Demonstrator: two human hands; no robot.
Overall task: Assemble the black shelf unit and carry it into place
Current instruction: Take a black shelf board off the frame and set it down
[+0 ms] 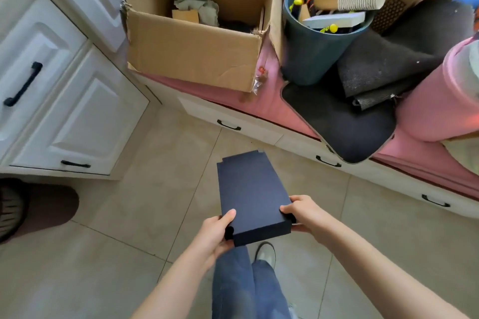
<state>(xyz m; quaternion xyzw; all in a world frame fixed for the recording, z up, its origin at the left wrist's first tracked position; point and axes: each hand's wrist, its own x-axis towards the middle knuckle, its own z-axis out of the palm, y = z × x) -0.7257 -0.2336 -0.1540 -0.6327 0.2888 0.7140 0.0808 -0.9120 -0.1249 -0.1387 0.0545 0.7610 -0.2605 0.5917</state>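
Standing on tile floor [145, 215], jeans and one pale shoe [265, 254] visible below me.

My left hand [215, 233] grips the near left corner of the black shelf panel [252, 189]: thumb laid flat on the top face, fingers curled underneath. My right hand [302, 211] grips the near right corner, thumb on top at the edge, fingers wrapped under. Both hands closed on the panel; nothing else held.

Panel is carried in the air above the floor, in front of my legs, top face up and roughly level. Long axis runs away from me, near end at my hands, far end pointing toward the bench ahead and angled slightly left. Near edge shows its thickness; small notches at the corners.

Left of me: a dark oval mat [49, 204], then white cabinets [64, 111] with black handles.

Ahead: low white drawer bench [248, 127] topped with a pink cushion [280, 109]. On it, left to right: open cardboard box [191, 49] with crumpled paper inside, a dark bin [311, 54] stuffed with paper cups and scraps, dark mats [375, 72] folded and spread, and a pink roll [440, 101] at the right edge.
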